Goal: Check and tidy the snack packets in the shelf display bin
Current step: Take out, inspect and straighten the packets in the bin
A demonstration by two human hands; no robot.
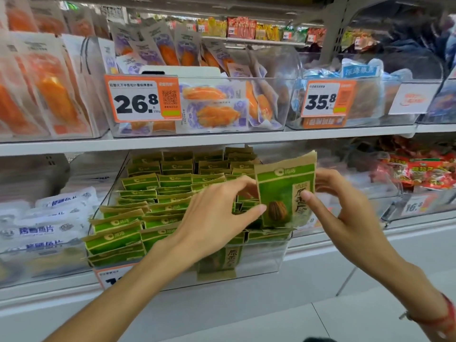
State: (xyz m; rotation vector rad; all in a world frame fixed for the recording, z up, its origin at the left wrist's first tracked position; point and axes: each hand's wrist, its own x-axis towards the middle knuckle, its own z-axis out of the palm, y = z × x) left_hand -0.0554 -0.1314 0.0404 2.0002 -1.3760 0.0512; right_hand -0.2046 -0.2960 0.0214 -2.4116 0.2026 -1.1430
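A clear plastic display bin [261,257] on the lower shelf holds several rows of green and brown snack packets [158,191]. One green packet [286,191] with a nut picture stands upright above the bin's right end, held from both sides. My left hand [217,215] pinches its left edge with thumb in front and fingers behind. My right hand [345,208] pinches its right edge, thumb on the front face. Another packet [219,262] stands against the bin's front wall below.
An upper shelf carries bins of orange meat packets [214,104] with a 26.8 price tag [143,98] and a 35.8 tag [325,98]. White fish-snack packets [47,228] lie to the left, red packets [424,171] to the right. The white shelf edge [222,139] runs above the bin.
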